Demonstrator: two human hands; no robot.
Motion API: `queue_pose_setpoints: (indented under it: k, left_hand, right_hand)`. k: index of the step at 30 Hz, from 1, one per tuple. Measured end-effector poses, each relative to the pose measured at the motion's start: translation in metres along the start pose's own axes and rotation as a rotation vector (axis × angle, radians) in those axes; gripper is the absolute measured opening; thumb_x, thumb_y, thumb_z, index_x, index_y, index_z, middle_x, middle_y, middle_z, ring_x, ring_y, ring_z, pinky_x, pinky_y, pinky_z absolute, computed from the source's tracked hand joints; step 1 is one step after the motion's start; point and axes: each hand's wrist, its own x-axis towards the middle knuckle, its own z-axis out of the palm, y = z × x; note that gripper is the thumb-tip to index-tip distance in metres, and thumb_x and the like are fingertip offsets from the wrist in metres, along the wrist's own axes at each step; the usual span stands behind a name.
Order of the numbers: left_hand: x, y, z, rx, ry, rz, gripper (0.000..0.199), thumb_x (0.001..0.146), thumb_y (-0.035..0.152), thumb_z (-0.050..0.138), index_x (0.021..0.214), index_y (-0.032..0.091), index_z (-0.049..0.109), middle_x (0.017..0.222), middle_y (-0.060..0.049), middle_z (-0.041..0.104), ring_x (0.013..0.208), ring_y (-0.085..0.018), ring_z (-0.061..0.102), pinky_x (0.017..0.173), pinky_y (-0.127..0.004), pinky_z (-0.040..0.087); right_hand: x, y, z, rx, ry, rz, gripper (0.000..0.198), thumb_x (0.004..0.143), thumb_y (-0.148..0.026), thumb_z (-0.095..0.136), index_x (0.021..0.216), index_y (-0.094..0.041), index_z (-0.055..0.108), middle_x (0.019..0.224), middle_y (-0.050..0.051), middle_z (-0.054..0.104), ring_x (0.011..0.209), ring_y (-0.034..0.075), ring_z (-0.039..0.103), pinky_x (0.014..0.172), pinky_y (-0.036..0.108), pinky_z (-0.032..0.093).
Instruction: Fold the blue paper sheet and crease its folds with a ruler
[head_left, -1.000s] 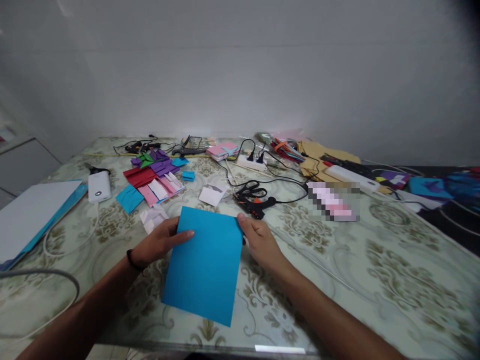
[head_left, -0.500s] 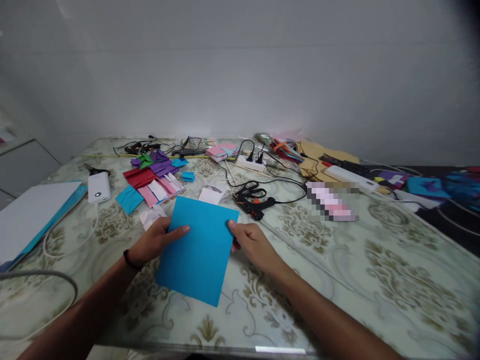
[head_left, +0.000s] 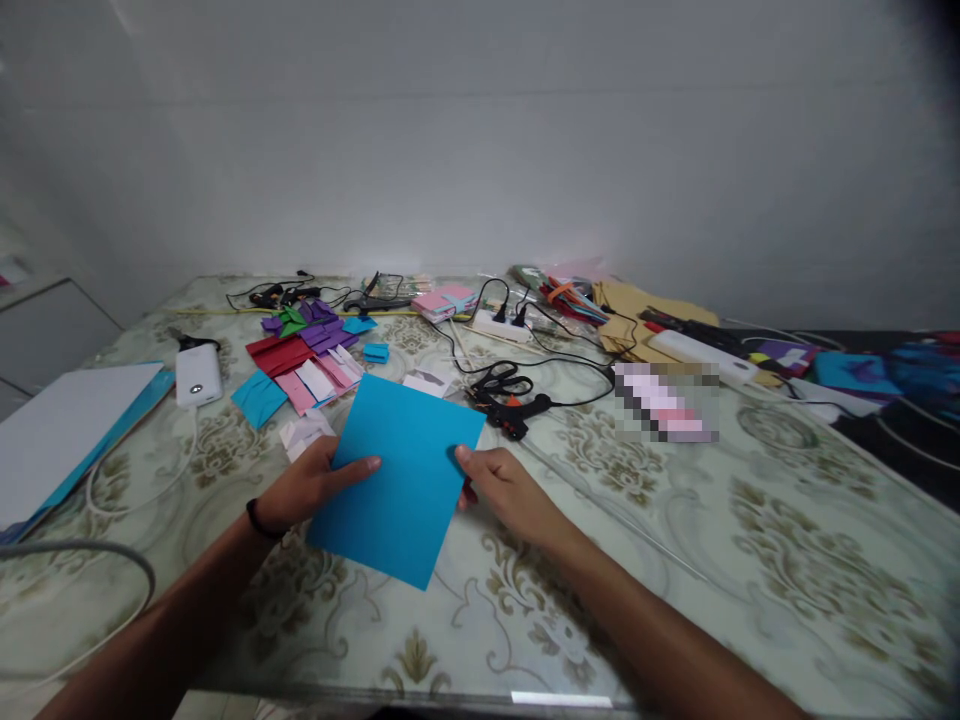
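Note:
A flat blue sheet of paper (head_left: 401,490) is held up tilted above the table, in the middle of the view. My left hand (head_left: 311,483) grips its left edge, thumb on top and fingers hidden underneath. On the opposite edge, my right hand (head_left: 495,487) pinches the sheet between thumb and fingers. Just beyond the sheet lie a white piece of paper (head_left: 427,384), partly covered by it, and a black glue gun (head_left: 517,412) beside black-handled scissors (head_left: 502,378). A crumpled white paper (head_left: 304,430) sits behind my left hand.
Folded coloured papers (head_left: 300,360) lie at the back left, near a white power bank (head_left: 199,376) with a cable. Large sheets (head_left: 67,420) are stacked at the left edge. A power strip (head_left: 501,326) with cords stands at the back; brown paper (head_left: 637,310) lies right of it.
The blue sheet has shifted slightly away from me and turned a little clockwise, covering more of the white paper behind it. Both hands keep their hold.

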Motion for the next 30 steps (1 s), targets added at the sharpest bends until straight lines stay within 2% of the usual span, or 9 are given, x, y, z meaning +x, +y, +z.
queue_pose_setpoints:
  k: [4,9,14,17,22,30]
  left_hand:
    - [0.0001,0.0002,-0.0010,-0.007,-0.007,-0.014,0.046,0.086,0.058,0.074,0.098,0.013,0.076,0.100,-0.012,0.079,0.086,-0.029,0.074,0.074,-0.035,0.062]
    - [-0.0007,0.0029,0.0003,0.015,0.013,-0.015,0.048,0.085,0.060,0.074,0.093,0.012,0.076,0.094,-0.011,0.078,0.083,-0.028,0.073,0.071,-0.035,0.061]
    - [-0.0010,0.0066,0.0002,-0.002,0.065,0.015,0.048,0.085,0.059,0.075,0.099,0.013,0.076,0.099,-0.012,0.079,0.088,-0.030,0.074,0.074,-0.035,0.062]
    - [-0.0015,0.0074,0.0000,-0.025,0.048,0.007,0.049,0.086,0.058,0.075,0.105,0.013,0.077,0.103,-0.012,0.079,0.092,-0.032,0.074,0.078,-0.038,0.062]
    - [-0.0027,0.0061,0.0000,-0.048,-0.066,-0.008,0.050,0.088,0.054,0.075,0.120,0.016,0.074,0.116,-0.012,0.078,0.102,-0.034,0.073,0.088,-0.043,0.062]
    - [-0.0026,0.0050,-0.0018,-0.017,-0.028,0.015,0.043,0.092,0.050,0.072,0.116,0.015,0.075,0.114,-0.009,0.078,0.102,-0.030,0.073,0.087,-0.037,0.061]
  right_hand:
    - [-0.0017,0.0001,0.0030,-0.042,-0.060,0.007,0.081,0.095,-0.082,0.039,0.056,-0.017,0.067,0.057,0.005,0.065,0.055,0.015,0.057,0.063,0.028,0.043]
    - [-0.0020,0.0002,0.0018,-0.079,-0.075,-0.016,0.082,0.096,-0.081,0.034,0.058,-0.016,0.067,0.059,0.006,0.067,0.057,0.015,0.058,0.063,0.027,0.044]
    - [-0.0028,-0.0024,0.0036,-0.120,-0.180,-0.046,0.078,0.095,-0.080,0.041,0.059,-0.017,0.069,0.057,0.004,0.067,0.054,0.014,0.058,0.058,0.025,0.042]
    - [-0.0027,-0.0031,0.0052,-0.128,-0.151,-0.050,0.077,0.097,-0.078,0.040,0.057,-0.017,0.068,0.059,0.005,0.069,0.057,0.015,0.061,0.064,0.025,0.045]
    - [-0.0025,-0.0047,0.0017,-0.131,-0.046,-0.047,0.078,0.100,-0.076,0.035,0.058,-0.018,0.065,0.060,0.005,0.067,0.056,0.015,0.059,0.062,0.027,0.044]
    - [-0.0035,-0.0033,0.0046,-0.144,-0.182,-0.069,0.077,0.096,-0.079,0.041,0.058,-0.017,0.067,0.058,0.004,0.066,0.055,0.015,0.059,0.059,0.026,0.043]
